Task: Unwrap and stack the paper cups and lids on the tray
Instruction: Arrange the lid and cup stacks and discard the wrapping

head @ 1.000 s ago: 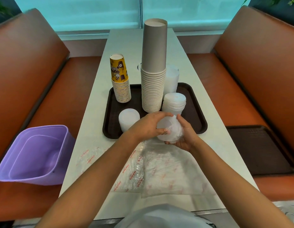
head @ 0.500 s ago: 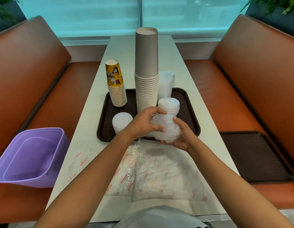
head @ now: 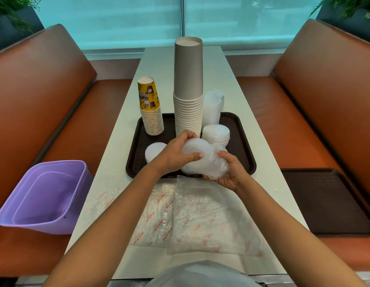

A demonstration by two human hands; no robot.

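A stack of white plastic lids [head: 202, 160] in thin clear wrap is held above the near edge of the dark brown tray [head: 244, 146]. My left hand [head: 175, 154] grips its top end, thumb across the flat lid face. My right hand [head: 229, 172] cups the lower wrapped end from underneath. On the tray stand a tall stack of grey paper cups [head: 188, 90], a shorter stack of yellow printed cups [head: 151, 108], a low lid stack [head: 216, 134] at the right, a taller lid stack [head: 213, 106] behind it and a small lid stack [head: 154, 151] at the left.
Empty clear wrappers with red print [head: 192, 216] lie flat on the white table [head: 159, 63] between me and the tray. A purple plastic bin [head: 43, 195] sits on the left bench seat. A second dark tray [head: 329, 201] lies on the right bench seat.
The view has tilted up slightly. Both hands keep hold of the lid stack, which has tipped so its flat face turns toward me, and my left thumb has slid across that face.
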